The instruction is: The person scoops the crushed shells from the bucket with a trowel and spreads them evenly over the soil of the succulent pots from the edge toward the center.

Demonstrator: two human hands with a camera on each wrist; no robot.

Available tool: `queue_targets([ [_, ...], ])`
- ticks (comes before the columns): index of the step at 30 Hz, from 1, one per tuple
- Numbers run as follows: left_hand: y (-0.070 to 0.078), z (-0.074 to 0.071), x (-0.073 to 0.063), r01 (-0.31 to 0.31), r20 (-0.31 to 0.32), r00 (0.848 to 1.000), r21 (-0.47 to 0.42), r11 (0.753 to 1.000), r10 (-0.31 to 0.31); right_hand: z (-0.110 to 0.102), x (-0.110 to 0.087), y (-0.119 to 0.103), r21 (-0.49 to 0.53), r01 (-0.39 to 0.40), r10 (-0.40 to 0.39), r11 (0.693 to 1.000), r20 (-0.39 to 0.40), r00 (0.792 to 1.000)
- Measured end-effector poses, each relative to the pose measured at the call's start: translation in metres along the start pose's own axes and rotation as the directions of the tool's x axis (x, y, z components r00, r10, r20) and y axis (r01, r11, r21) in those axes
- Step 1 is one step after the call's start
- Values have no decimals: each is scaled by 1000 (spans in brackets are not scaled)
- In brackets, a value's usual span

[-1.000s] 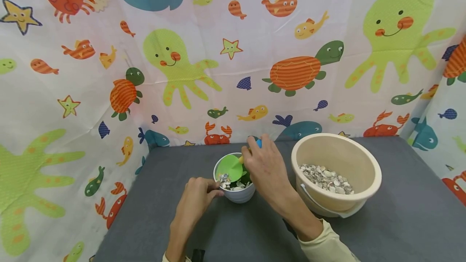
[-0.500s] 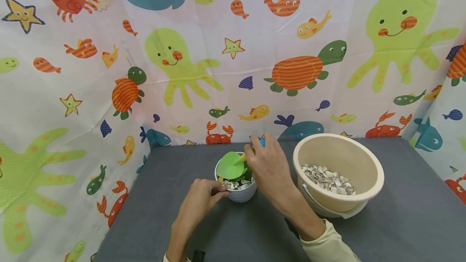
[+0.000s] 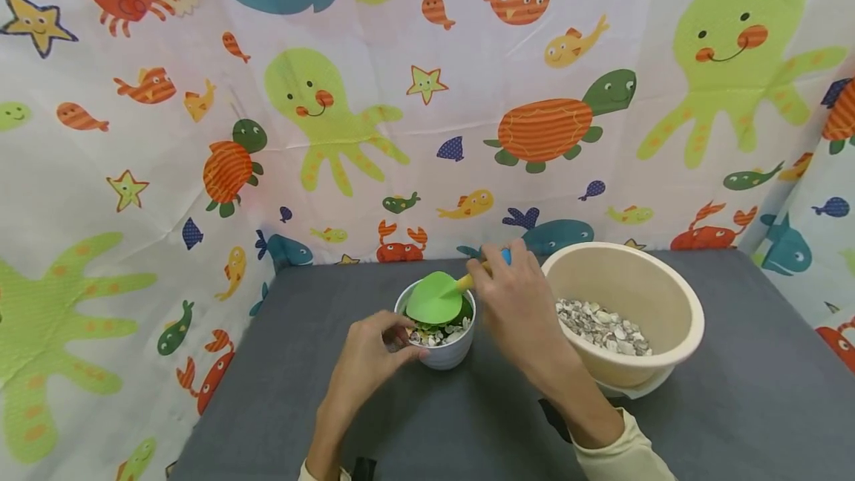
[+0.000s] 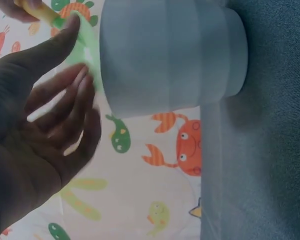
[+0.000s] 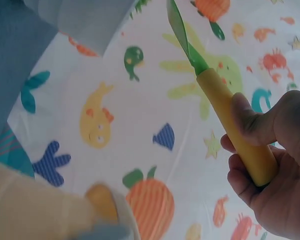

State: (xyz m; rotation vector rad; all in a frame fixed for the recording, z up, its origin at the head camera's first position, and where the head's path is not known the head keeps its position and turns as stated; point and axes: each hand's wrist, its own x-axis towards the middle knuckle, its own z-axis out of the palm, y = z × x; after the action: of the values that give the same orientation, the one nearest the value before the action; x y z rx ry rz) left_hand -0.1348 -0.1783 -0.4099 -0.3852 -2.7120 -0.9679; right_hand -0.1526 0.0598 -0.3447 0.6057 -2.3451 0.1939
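Note:
My right hand (image 3: 517,310) grips the yellow handle of a small garden trowel (image 3: 433,299). Its green blade hangs over a white ridged pot (image 3: 449,356), above the pot's mouth. Pale pebbles or shell pieces (image 3: 441,335) and some green leaves show inside the pot, partly covered by the blade. At the pot's front left rim is my left hand (image 3: 370,355), thumb and fingers apart and loosely bent. In the left wrist view that hand stands beside the pot (image 4: 170,55), close to the blade. The right wrist view shows fingers wrapped round the trowel handle (image 5: 235,125).
A cream bucket (image 3: 621,262) stands right of the pot, partly filled with pale shell pieces or pebbles (image 3: 604,329). Grey cloth (image 3: 300,318) covers the table. A curtain (image 3: 374,228) printed with sea animals hangs behind and at both sides.
The trowel has lifted from the pebbles and moved right, with my right hand drawing back towards the bucket. Pebbles seen at its tip are gone. My left hand's fingers have spread at the rim.

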Motion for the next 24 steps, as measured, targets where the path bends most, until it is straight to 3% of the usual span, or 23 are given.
queue_targets([
  [3,-1,4,5,29,-33,999,46,998,-28,-12,-4,14,37,-42,43,998,-31,999],
  [10,-8,14,12,121,97,987,44,992,-125,-49,-21,61,36,-132,136,991,-150,979],
  [16,-9,18,16,99,140,985,28,995,-102,-81,-44,104,3,-250,246,968,-191,950],
  [20,0,15,19,108,141,983,47,993,-114,-91,-62,134,-79,-294,275,953,-189,943],
  [24,22,13,24,93,100,990,55,994,-98,-87,-77,156,-158,-301,285,940,-121,951],
])
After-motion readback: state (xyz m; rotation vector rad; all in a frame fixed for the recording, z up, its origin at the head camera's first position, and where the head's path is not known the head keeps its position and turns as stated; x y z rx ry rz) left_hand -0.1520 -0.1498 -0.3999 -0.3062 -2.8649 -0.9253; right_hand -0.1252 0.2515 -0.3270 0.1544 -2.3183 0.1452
